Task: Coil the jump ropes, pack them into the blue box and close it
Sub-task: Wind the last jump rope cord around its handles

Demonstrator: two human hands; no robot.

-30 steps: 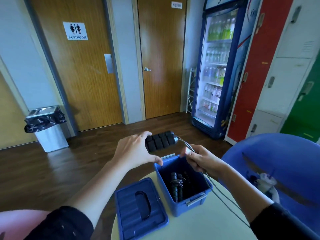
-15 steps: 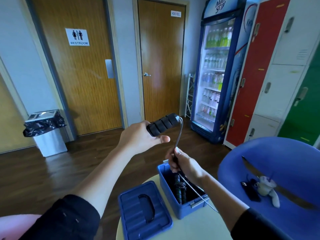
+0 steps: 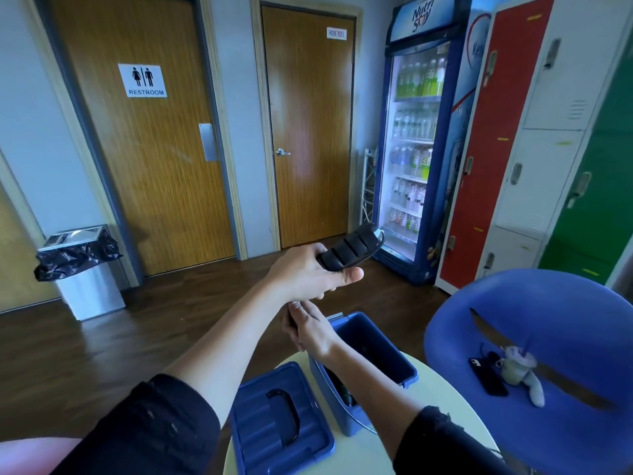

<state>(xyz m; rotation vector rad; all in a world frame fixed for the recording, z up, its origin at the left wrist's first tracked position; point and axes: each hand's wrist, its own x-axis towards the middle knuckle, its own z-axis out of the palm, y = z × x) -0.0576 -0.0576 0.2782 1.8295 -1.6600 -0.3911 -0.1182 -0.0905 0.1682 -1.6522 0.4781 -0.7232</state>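
Note:
My left hand (image 3: pixel 308 274) grips a black ribbed jump rope handle (image 3: pixel 351 252), raised above the open blue box (image 3: pixel 376 344) on the round pale table (image 3: pixel 435 406). My right hand (image 3: pixel 308 329) sits just under my left wrist, over the box's near-left rim, fingers curled round the thin rope; the rope itself is mostly hidden there. A short piece of cable (image 3: pixel 364 427) shows by the box's front corner. Another black handle (image 3: pixel 346 394) lies inside the box. The blue lid (image 3: pixel 277 423) with a black carry handle lies flat to the left of the box.
A blue chair (image 3: pixel 548 337) on the right holds a black phone (image 3: pixel 486 376) and a small pale plush keyring (image 3: pixel 520 368). Behind are a drinks fridge (image 3: pixel 414 149), coloured lockers (image 3: pixel 513 149), wooden doors and a lined bin (image 3: pixel 80 269) on the left.
My left hand lifted the handle higher and to the right. My right hand slid left along the rope, from the box's far rim to beneath my left wrist.

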